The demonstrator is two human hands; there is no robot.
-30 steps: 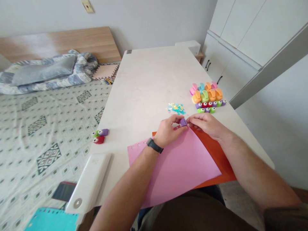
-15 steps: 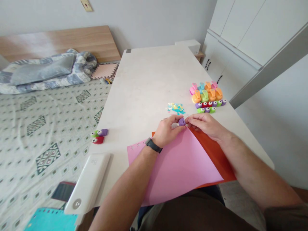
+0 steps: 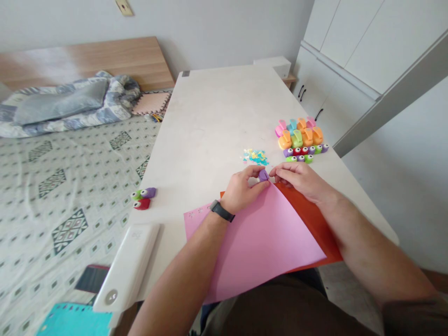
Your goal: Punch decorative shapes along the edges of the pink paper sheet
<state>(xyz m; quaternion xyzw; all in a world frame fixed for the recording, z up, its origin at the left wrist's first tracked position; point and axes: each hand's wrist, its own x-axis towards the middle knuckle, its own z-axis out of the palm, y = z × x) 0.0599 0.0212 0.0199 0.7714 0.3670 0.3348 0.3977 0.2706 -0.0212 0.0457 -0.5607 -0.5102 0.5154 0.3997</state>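
Observation:
My left hand [image 3: 242,187], with a dark band on its wrist, grips a small purple paper punch [image 3: 263,176] between thumb and fingers. The punch sits at the upper corner of a pink sheet of paper [image 3: 269,238]; small cut-out shapes run along the sheet's upper left edge. Just right of the punch, my right hand [image 3: 297,179] has its fingertips pinched together; anything between them is too small to make out. Under the pink sheet lies an orange-red sheet [image 3: 317,224]. Beyond my hands is a pile of small blue and yellow paper cut-outs [image 3: 256,156].
Several large colourful punches [image 3: 299,133] stand in rows at the right, with small eyed punches [image 3: 304,151] before them. More small punches [image 3: 143,200] are at the table's left edge, near a long white device [image 3: 131,266]. A phone [image 3: 91,278] and turquoise sheet [image 3: 75,319] lie lower left.
Almost nothing differs. My left hand keeps the purple punch at the pink sheet's corner, and my right fingertips stay beside it; the whole view has shifted very slightly.

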